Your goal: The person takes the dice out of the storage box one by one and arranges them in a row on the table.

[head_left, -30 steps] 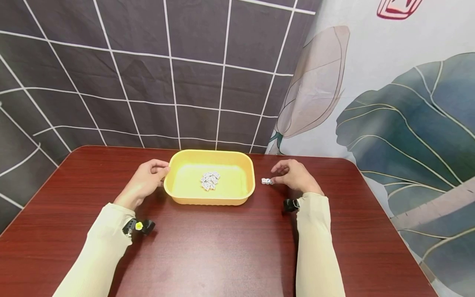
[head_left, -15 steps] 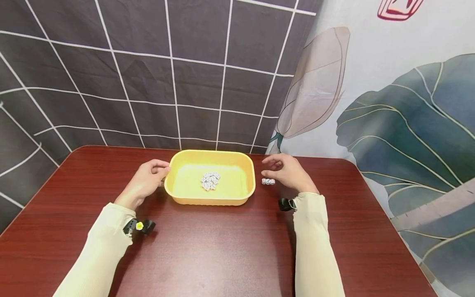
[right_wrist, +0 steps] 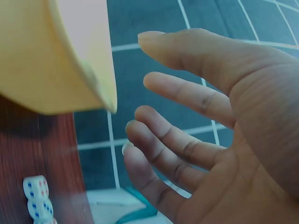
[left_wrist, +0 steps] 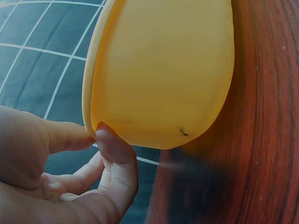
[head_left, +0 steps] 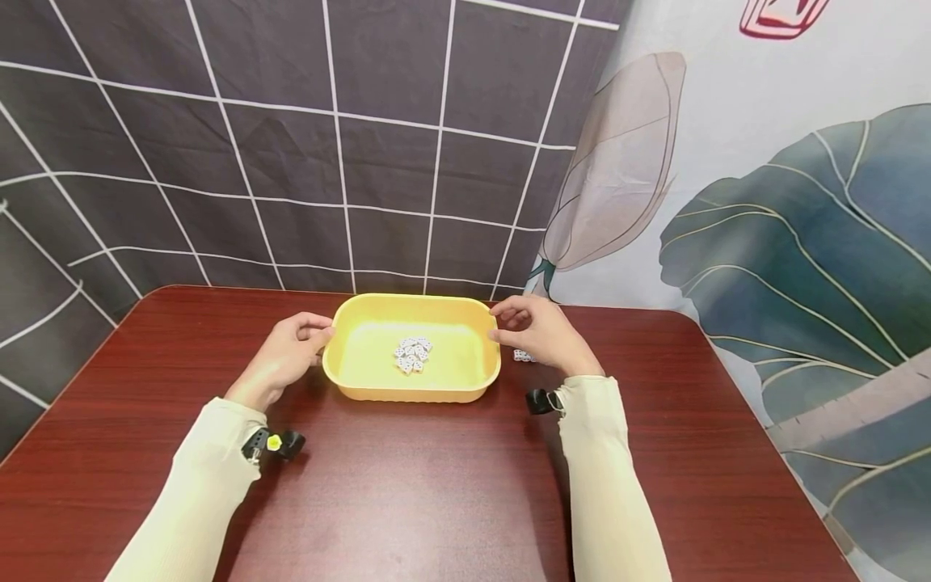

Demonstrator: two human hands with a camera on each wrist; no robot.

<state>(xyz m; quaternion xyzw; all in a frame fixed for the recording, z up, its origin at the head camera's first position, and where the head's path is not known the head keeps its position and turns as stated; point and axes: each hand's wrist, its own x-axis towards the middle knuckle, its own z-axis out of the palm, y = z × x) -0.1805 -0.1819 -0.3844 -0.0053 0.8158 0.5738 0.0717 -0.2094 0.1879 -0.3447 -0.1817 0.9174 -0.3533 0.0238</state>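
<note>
A yellow plastic basin (head_left: 407, 394) stands on the table with several white dice (head_left: 412, 354) heaped inside. My left hand (head_left: 287, 356) pinches the basin's left rim between thumb and index finger, as the left wrist view shows. My right hand (head_left: 545, 335) is at the basin's right end with its fingers extended and nothing in them. In the right wrist view a gap shows between its fingertips (right_wrist: 152, 39) and the basin wall. Beside the basin, a short row of white dice (right_wrist: 38, 198) with red and blue dots lies on the table, partly hidden by my right hand in the head view.
The reddish-brown wooden table (head_left: 407, 485) ends at a dark cloth with a white grid (head_left: 393, 162) behind it. On the right hangs a pale cloth (head_left: 742, 105) with large leaf prints. Black wrist cameras sit on both wrists.
My right hand has moved left from the dice row to the basin's right rim, leaving the dice on the table. My left hand has stayed on the left rim.
</note>
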